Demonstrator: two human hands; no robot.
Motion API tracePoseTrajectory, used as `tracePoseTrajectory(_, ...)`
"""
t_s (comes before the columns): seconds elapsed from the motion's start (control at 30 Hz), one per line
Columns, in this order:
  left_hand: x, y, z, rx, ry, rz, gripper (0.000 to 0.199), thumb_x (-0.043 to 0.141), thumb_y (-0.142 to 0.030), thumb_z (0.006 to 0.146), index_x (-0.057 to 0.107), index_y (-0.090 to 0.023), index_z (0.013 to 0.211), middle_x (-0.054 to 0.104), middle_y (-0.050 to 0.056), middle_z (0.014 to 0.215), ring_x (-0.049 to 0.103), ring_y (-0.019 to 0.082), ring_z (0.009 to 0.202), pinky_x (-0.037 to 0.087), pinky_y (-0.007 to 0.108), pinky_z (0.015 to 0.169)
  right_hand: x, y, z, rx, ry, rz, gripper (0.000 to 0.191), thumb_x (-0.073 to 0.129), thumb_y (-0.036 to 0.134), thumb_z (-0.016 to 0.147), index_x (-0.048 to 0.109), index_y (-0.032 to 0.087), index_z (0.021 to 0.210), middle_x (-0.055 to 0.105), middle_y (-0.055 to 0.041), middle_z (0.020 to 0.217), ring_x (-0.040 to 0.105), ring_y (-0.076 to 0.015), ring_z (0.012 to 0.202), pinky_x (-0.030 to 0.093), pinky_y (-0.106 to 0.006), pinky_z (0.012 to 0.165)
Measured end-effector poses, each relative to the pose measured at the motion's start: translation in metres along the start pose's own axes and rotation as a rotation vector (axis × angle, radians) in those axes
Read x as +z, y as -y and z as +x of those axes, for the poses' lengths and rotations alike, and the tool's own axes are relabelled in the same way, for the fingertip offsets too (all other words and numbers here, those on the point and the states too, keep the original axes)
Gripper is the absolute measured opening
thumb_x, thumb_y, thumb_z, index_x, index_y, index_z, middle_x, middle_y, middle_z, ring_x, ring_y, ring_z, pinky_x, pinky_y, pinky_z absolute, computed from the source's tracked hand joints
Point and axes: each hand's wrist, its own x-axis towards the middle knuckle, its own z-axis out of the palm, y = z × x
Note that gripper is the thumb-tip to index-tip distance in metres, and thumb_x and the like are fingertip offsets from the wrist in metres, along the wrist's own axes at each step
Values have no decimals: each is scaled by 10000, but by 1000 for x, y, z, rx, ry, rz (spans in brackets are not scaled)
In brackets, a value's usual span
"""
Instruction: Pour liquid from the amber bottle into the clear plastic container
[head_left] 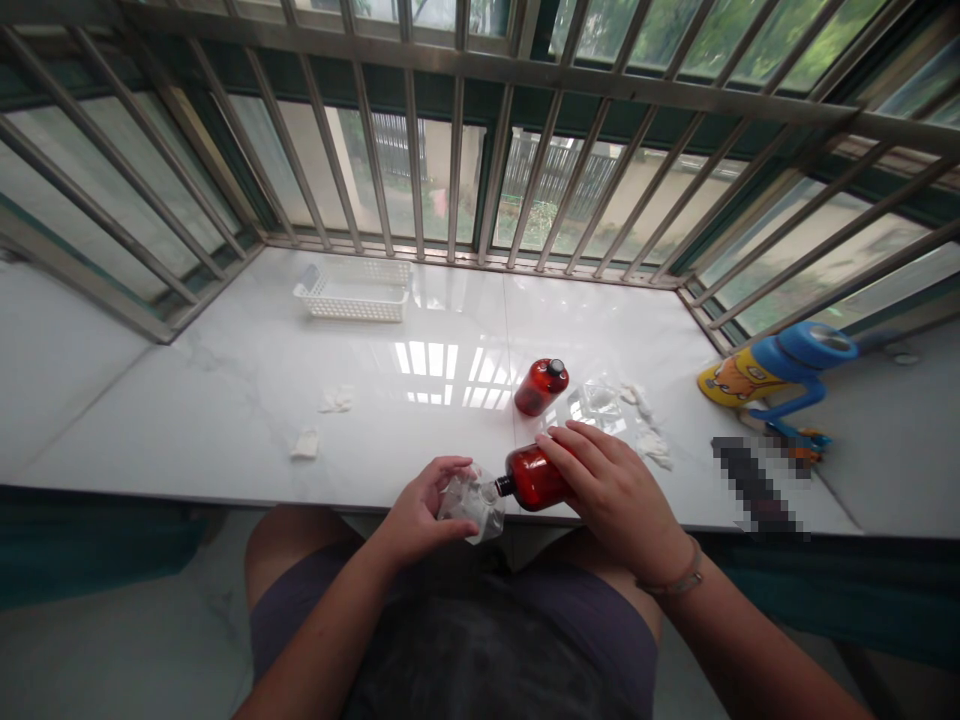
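Note:
My right hand (611, 490) is wrapped round a red-brown bottle (536, 478), tipped onto its side with its black threaded neck pointing left. That neck meets the mouth of a small clear plastic pouch (471, 508), which looks like a spout bag. Fingers and thumb of my left hand (427, 510) grip the pouch from its left side. Whether liquid is flowing is too small to tell. Just beyond stands a second red-brown bottle (541, 387) with a black cap. Clear plastic packaging (598, 398) lies to its right.
A white perforated basket (356, 308) sits at the back left. Crumpled tissues (654, 445) lie right of the bottles, and a folded white piece (304, 445) at left. A blue-and-yellow flask (761, 370) and a pixelated dark object (757, 490) are at right. Metal bars (457, 150) line the window.

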Motion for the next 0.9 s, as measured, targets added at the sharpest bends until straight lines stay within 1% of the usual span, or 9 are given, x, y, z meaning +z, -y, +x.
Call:
tracePoseTrajectory(0.27, 0, 1, 1, 9, -12, -2, 805, 1035, -325, 691, 611, -269, 1373, 662, 134, 1355, 672, 331, 1261, 545, 446, 1052, 0, 0, 0, -4, 3, -5, 560, 626, 130, 1015, 536, 175, 1566, 648, -151, 1505, 555, -368, 1390, 533, -557, 1104)
tracePoseTrajectory(0.47, 1, 0, 0, -13, -16, -4, 822, 1038, -325, 683, 599, -259, 1375, 655, 133, 1352, 663, 329, 1268, 543, 443, 1054, -1, 0, 0, -12, -10, -11, 553, 631, 136, 1017, 541, 168, 1562, 658, -149, 1490, 561, -366, 1379, 533, -552, 1103)
tracePoseTrajectory(0.57, 1, 0, 0, -12, -18, -1, 819, 1040, -325, 679, 602, -255, 1368, 659, 133, 1351, 661, 328, 1272, 542, 437, 1055, -3, -1, 1, -11, -17, -9, 541, 618, 144, 1023, 547, 179, 1558, 668, -149, 1476, 573, -364, 1373, 535, -546, 1101)
tracePoseTrajectory(0.7, 0, 1, 0, -15, -12, 5, 812, 1037, -320, 684, 605, -261, 1369, 661, 131, 1358, 655, 337, 1291, 542, 446, 1065, -4, -2, 2, -12, -23, -15, 539, 567, 97, 1024, 551, 190, 1554, 671, -139, 1476, 574, -358, 1381, 533, -538, 1102)
tracePoseTrajectory(0.9, 0, 3, -1, -18, -14, 19, 814, 1034, -322, 685, 606, -258, 1375, 663, 138, 1364, 655, 343, 1289, 538, 458, 1071, -5, -4, 1, -5, -16, -13, 540, 579, 119, 1026, 549, 198, 1559, 665, -142, 1487, 577, -361, 1383, 537, -543, 1093)
